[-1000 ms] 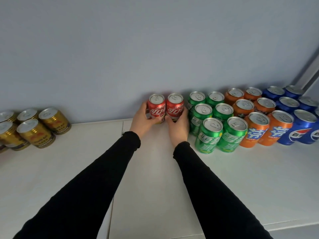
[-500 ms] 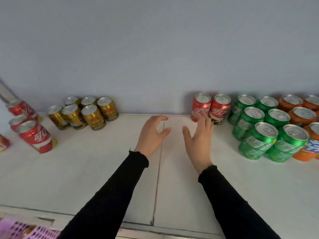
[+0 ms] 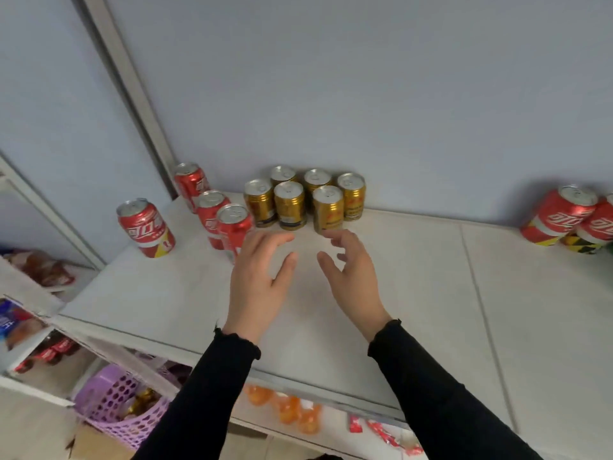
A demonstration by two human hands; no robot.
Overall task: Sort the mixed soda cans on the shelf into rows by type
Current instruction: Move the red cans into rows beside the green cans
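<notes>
Gold cans (image 3: 300, 197) clustering at the shelf's (image 3: 431, 277) back edge, red cans (image 3: 212, 214) toward its left corner — left hand (image 3: 262, 280) and right hand (image 3: 351, 277) hovering empty, fingers spread. Likely reaching for more red cans, needing a grip apiece.

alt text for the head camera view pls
Both empty hands, left hand and right hand, reach toward six gold cans at the white shelf back. Four red cans stand left; more red ones at right.
</notes>
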